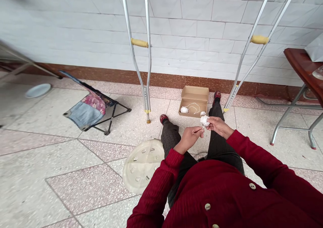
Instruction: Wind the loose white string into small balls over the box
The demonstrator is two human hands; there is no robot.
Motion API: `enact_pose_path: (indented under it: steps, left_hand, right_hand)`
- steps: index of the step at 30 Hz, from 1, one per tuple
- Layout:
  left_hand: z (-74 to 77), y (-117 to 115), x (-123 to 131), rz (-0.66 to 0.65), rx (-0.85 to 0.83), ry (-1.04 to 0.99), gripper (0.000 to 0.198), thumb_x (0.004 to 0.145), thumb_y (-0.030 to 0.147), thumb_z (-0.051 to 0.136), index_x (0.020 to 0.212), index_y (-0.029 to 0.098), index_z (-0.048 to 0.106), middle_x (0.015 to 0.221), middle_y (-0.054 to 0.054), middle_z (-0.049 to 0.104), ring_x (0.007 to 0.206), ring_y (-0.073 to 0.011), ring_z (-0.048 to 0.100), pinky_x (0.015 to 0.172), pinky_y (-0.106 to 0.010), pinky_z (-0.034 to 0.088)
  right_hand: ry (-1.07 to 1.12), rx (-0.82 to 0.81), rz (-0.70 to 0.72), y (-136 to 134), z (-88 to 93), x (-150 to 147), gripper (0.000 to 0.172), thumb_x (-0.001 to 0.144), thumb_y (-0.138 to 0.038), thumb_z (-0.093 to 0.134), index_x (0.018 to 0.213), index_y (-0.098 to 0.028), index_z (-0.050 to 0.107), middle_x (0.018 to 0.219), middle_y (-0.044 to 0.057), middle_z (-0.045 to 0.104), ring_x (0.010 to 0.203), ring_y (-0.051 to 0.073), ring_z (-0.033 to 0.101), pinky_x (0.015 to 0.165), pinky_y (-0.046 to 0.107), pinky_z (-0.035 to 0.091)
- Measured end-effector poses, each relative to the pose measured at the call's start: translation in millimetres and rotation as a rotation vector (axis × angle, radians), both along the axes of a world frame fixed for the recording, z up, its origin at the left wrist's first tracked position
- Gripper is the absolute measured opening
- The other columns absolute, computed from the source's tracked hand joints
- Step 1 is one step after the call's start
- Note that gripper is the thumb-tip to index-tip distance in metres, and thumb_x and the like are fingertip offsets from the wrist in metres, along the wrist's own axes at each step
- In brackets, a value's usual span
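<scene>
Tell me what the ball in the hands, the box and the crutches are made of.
The ball of string looks like matte white cotton, going by its fuzzy wound strands. The open box looks like uncoated brown cardboard, with plain creased flaps. The crutches look like aluminium tube, dull and metallic; their yellow grips may be foam or rubber.

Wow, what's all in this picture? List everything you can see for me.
aluminium crutches: two, silver with yellow grips, upright by tiled wall
cardboard box: one, brown, open on floor, holding white string
folding stool: one, black frame, denim and floral fabric, on floor at left
plate: one, pale blue, on floor at far left
round lid: one, translucent cream, on floor beside left leg
table: one, reddish-brown, at right
string ball: one, white, in right hand
left hand: one, beside ball, red sleeve
right hand: one, gripping ball, red sleeve
</scene>
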State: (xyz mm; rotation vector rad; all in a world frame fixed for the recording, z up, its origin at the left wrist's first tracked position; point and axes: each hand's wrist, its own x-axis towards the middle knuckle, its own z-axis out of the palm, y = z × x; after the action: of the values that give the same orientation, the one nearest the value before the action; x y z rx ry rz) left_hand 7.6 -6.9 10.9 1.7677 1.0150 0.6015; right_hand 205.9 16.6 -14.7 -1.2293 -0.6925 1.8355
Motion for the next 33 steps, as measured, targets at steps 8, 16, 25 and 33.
enact_pose_path:
  steps: [8,16,25,33]
  left_hand:
    - [-8.2,-6.2,-10.7,0.037,-0.057,0.013,0.039,0.092,0.041,0.047,0.067,0.015,0.065,0.064,0.001,0.06,0.062,-0.0114,0.049,0.063,-0.023,0.037]
    - [2.5,-2.9,-26.7,0.025,-0.091,-0.023,0.042,0.092,0.041,0.049,0.064,0.015,0.066,0.063,0.0,0.063,0.061,-0.0113,0.051,0.063,-0.023,0.038]
    - [-6.7,-0.8,-31.8,-0.056,-0.144,0.003,0.04,0.091,0.04,0.049,0.067,0.014,0.067,0.066,-0.002,0.067,0.063,-0.0128,0.055,0.067,-0.024,0.041]
    - [-26.1,-0.7,-25.6,-0.1,0.062,0.154,0.04,0.094,0.034,0.045,0.062,0.016,0.062,0.058,0.002,0.057,0.058,-0.0113,0.05,0.062,-0.022,0.036]
  right_hand:
    - [0.072,-0.055,0.035,1.5,1.5,0.5,0.019,0.072,-0.026,0.077,0.084,-0.013,0.07,0.074,0.006,0.071,0.058,0.009,0.06,0.05,0.018,0.045]
    - [-0.152,-0.007,-0.044,7.4,-7.1,10.3,0.013,0.066,-0.02,0.079,0.074,-0.013,0.07,0.057,0.001,0.064,0.044,0.007,0.054,0.041,0.017,0.041]
    - [-0.018,-0.09,0.049,8.6,6.2,10.2,0.015,0.065,-0.017,0.081,0.074,-0.013,0.069,0.062,0.003,0.066,0.054,0.009,0.059,0.05,0.018,0.05]
    - [0.089,-0.032,0.204,-4.0,25.5,13.4,0.032,0.063,-0.027,0.086,0.086,-0.012,0.071,0.073,0.004,0.069,0.059,0.009,0.062,0.054,0.018,0.051]
